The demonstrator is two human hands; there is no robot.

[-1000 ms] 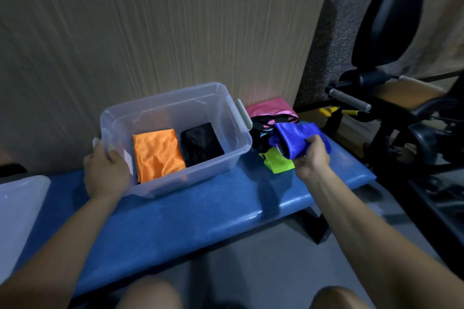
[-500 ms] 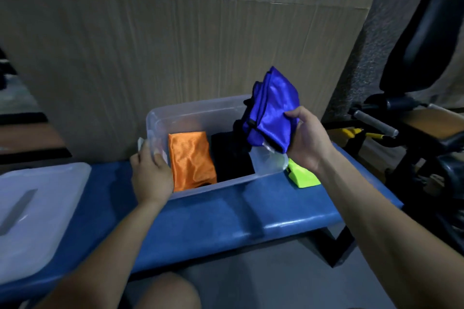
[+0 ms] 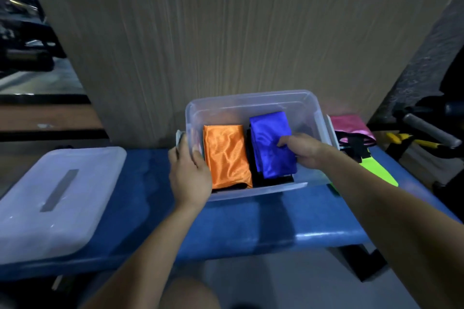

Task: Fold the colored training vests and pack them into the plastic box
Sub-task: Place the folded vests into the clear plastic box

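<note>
While the left hand [image 3: 189,173] grips the plastic box [image 3: 251,100] wall, three folded vests lie inside: orange vest [image 3: 227,157], black vest [image 3: 273,179], and blue vest [image 3: 272,144], its long axis front-to-back, pinched by the right hand [image 3: 305,149].

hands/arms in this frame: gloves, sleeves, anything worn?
Nothing worn that shows. Left hand and right hand are bare: no gloves, and no rings, watch or wristband visible. Both forearms are bare up to the frame edge, so no sleeve shows. No markings or tape visible on them.
</note>
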